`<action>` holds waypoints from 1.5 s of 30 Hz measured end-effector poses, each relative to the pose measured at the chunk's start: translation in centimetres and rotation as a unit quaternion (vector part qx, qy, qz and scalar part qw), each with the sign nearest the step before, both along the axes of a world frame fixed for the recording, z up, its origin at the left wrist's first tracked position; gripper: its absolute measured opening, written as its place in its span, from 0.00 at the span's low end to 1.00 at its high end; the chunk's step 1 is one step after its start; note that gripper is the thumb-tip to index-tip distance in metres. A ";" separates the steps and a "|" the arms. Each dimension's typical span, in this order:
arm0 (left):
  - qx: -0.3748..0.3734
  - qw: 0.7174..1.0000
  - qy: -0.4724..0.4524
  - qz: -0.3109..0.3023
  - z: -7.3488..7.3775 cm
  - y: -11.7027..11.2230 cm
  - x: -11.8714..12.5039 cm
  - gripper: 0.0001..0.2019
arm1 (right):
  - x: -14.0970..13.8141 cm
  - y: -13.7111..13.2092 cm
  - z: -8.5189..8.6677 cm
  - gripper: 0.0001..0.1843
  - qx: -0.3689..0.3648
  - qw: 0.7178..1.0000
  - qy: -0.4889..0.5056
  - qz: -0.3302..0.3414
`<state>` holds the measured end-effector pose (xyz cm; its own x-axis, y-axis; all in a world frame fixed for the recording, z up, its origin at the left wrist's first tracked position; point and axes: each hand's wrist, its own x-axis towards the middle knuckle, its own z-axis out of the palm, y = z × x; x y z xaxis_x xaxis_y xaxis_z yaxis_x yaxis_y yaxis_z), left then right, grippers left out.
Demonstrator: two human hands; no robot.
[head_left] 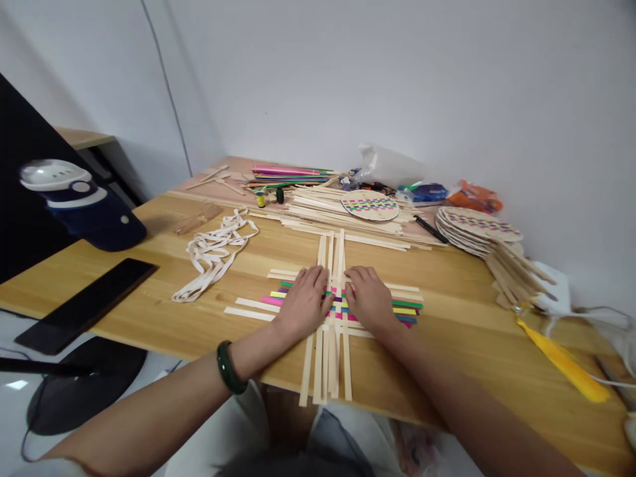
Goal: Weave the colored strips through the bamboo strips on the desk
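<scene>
On the wooden table lies a flat weave of pale bamboo strips and bright coloured strips. Long pale strips run toward me, and the coloured ones cross them sideways. My left hand presses flat on the weave's left side, holding nothing, with a green bangle on the wrist. My right hand rests on the right side, its fingers spread on the strips and holding nothing. The hands are close together, and they hide the weave's middle.
Behind the weave lie a pile of pale strips, a round woven fan, and a stack of fans. A white ribbon lies to the left, beside a black tablet. A yellow tassel lies at the right.
</scene>
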<state>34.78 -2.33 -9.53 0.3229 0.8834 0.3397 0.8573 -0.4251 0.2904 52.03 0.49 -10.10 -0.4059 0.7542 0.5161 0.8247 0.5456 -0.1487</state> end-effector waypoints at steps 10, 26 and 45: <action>0.011 0.999 0.024 0.025 1.0 0.3 0.3 0.14 | 0.1 0.2 0.0 0.10 0.000 1.000 -0.005 0.021; -0.004 0.999 0.013 0.043 0.8 0.0 0.6 0.19 | 0.0 0.1 0.2 0.09 -0.017 0.999 0.030 0.028; -0.010 0.995 0.076 0.063 1.4 0.8 1.8 0.16 | 0.0 0.4 -0.3 0.10 -0.008 1.000 0.000 0.029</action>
